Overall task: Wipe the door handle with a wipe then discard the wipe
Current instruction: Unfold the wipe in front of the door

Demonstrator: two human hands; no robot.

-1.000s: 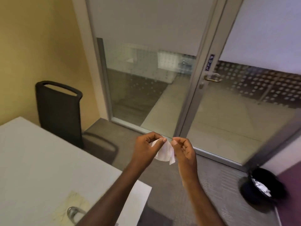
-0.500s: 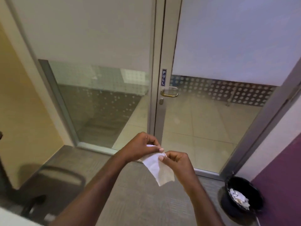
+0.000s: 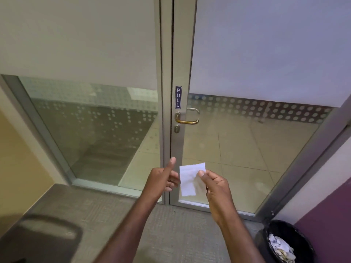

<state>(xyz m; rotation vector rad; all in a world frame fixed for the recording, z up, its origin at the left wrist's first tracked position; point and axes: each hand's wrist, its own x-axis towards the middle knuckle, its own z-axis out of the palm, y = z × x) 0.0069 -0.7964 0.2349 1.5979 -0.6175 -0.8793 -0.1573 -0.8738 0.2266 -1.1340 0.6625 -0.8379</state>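
A brass lever door handle (image 3: 187, 121) sits on the glass door's metal frame, just below a blue PULL sticker (image 3: 178, 97). Well below the handle, a white wipe (image 3: 190, 178) is spread flat and upright. My right hand (image 3: 215, 186) pinches its right edge between thumb and fingers. My left hand (image 3: 163, 179) is at the wipe's left edge with the thumb raised; its fingertips seem to touch that edge. A black bin (image 3: 284, 243) holding crumpled paper stands on the floor at the lower right.
A fixed glass panel (image 3: 95, 133) fills the wall left of the door. A black chair (image 3: 41, 242) is at the lower left on grey carpet. A purple wall (image 3: 330, 221) runs along the right, beside the bin.
The view has come closer to the door, and the table and chair have slid out to the left. The wipe, folded between both hands before, is now unfolded flat, and the left thumb has lifted off it.
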